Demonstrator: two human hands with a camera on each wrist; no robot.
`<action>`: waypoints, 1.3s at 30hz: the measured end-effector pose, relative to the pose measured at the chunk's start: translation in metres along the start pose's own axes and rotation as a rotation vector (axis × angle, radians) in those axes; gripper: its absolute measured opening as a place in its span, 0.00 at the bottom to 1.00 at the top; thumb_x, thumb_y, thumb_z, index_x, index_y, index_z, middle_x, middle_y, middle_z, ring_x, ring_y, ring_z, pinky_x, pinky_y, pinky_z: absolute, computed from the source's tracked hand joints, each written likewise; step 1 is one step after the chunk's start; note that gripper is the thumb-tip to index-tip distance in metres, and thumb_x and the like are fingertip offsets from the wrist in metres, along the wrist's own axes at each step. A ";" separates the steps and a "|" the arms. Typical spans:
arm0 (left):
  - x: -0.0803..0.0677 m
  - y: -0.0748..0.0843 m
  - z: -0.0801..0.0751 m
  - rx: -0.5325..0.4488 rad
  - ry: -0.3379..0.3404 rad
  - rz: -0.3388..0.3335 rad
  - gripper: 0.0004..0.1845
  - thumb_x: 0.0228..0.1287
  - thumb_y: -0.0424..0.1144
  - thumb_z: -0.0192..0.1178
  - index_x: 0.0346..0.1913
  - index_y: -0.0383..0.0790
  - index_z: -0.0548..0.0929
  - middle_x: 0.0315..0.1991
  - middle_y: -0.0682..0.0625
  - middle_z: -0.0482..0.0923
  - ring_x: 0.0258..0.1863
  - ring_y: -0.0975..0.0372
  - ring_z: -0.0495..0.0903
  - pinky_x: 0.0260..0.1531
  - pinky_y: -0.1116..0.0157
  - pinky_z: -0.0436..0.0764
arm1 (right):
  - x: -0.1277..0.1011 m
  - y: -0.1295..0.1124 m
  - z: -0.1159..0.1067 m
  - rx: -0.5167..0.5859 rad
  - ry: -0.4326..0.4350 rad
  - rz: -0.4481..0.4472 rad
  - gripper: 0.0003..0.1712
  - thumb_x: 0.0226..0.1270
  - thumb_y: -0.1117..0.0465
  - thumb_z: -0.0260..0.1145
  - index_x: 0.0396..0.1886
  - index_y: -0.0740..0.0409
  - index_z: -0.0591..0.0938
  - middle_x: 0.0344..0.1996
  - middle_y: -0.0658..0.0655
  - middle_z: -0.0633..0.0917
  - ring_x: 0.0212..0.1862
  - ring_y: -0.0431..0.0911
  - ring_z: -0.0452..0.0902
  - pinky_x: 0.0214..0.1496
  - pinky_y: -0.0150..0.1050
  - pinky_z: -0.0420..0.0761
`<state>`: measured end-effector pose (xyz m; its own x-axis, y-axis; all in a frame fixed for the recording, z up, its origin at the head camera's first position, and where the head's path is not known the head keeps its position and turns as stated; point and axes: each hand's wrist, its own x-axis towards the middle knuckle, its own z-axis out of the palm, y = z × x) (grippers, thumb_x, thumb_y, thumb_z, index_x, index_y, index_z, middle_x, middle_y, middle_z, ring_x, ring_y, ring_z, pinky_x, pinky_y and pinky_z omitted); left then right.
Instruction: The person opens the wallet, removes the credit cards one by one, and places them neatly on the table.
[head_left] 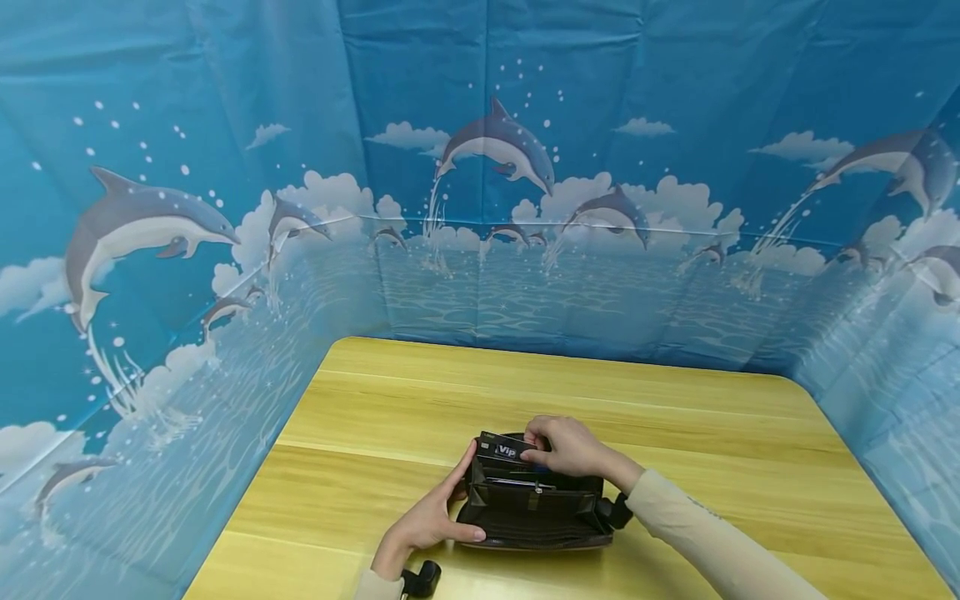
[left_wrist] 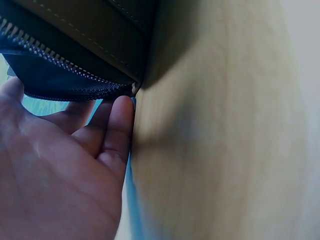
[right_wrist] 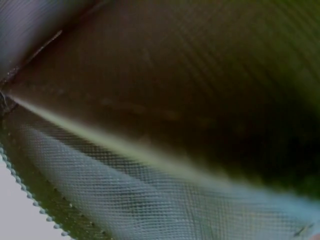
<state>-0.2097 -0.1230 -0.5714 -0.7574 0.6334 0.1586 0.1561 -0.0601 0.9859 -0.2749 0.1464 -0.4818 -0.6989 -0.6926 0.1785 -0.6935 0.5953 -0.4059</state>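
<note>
1. Wallet, dark, zip-edged (head_left: 534,523), lies already open on the yellow wooden desk (head_left: 360,417).
2. Your left hand (head_left: 427,523), spread, holds its left side.
3. Your right hand (head_left: 573,447) pinches the black rectangular card (head_left: 495,446) at the wallet's back, seemingly neither stowed nor out.

Head view looks forward and down from above, well back, taking in surface (head_left: 712,433) and backdrop (head_left: 600,292). Left wrist view, close, faces past left grip (left_wrist: 55,165) toward wallet (left_wrist: 100,42), surface tipped upright at right. Right wrist view sits very near wallet's folds (right_wrist: 125,185), blurred. All three share wallet.
</note>
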 end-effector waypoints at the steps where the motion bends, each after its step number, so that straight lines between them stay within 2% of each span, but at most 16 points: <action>1: 0.000 0.000 0.000 0.002 0.001 0.001 0.61 0.53 0.37 0.72 0.76 0.60 0.35 0.71 0.38 0.51 0.57 0.50 0.70 0.49 0.60 0.75 | 0.000 0.000 0.000 0.003 -0.002 0.004 0.12 0.63 0.53 0.67 0.25 0.47 0.73 0.19 0.40 0.67 0.19 0.34 0.60 0.24 0.33 0.64; 10: -0.001 0.000 0.001 -0.001 0.004 -0.006 0.61 0.52 0.37 0.72 0.76 0.61 0.35 0.71 0.38 0.51 0.55 0.50 0.71 0.48 0.59 0.75 | -0.001 -0.001 0.000 0.004 -0.008 0.029 0.12 0.66 0.52 0.64 0.25 0.47 0.72 0.19 0.41 0.67 0.19 0.34 0.59 0.24 0.33 0.62; 14: 0.000 0.000 0.000 0.047 0.017 -0.007 0.61 0.52 0.37 0.73 0.76 0.60 0.35 0.72 0.38 0.49 0.56 0.51 0.70 0.50 0.60 0.73 | -0.001 0.000 0.000 0.006 -0.012 0.045 0.12 0.69 0.52 0.62 0.27 0.47 0.72 0.20 0.41 0.67 0.19 0.35 0.59 0.24 0.34 0.62; 22: 0.001 0.003 -0.001 0.111 0.021 -0.049 0.62 0.51 0.37 0.73 0.76 0.59 0.34 0.73 0.42 0.47 0.60 0.53 0.65 0.56 0.61 0.67 | 0.000 0.000 0.001 0.016 -0.010 0.057 0.11 0.69 0.52 0.61 0.27 0.47 0.72 0.20 0.41 0.68 0.19 0.35 0.59 0.24 0.34 0.61; 28: 0.000 0.020 0.001 0.076 0.001 -0.060 0.62 0.52 0.37 0.72 0.76 0.50 0.33 0.72 0.37 0.47 0.59 0.48 0.66 0.55 0.58 0.68 | 0.000 0.000 0.000 0.027 -0.012 0.067 0.11 0.70 0.52 0.61 0.28 0.47 0.72 0.20 0.42 0.68 0.19 0.35 0.59 0.24 0.34 0.61; 33: -0.002 0.036 0.004 0.061 -0.004 -0.063 0.61 0.53 0.38 0.72 0.76 0.46 0.34 0.70 0.34 0.50 0.58 0.46 0.67 0.54 0.56 0.70 | 0.001 0.001 0.001 0.032 -0.015 0.081 0.11 0.70 0.51 0.60 0.28 0.47 0.73 0.20 0.42 0.69 0.19 0.36 0.59 0.24 0.35 0.61; 39: -0.003 0.039 0.005 0.075 0.002 -0.066 0.61 0.53 0.39 0.72 0.76 0.47 0.34 0.72 0.36 0.47 0.60 0.48 0.65 0.56 0.58 0.67 | 0.001 0.001 0.001 0.048 -0.018 0.087 0.11 0.70 0.51 0.60 0.27 0.47 0.73 0.20 0.43 0.69 0.18 0.36 0.59 0.24 0.35 0.62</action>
<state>-0.1987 -0.1234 -0.5340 -0.7687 0.6327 0.0938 0.1531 0.0396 0.9874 -0.2758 0.1462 -0.4830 -0.7525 -0.6468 0.1243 -0.6209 0.6337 -0.4614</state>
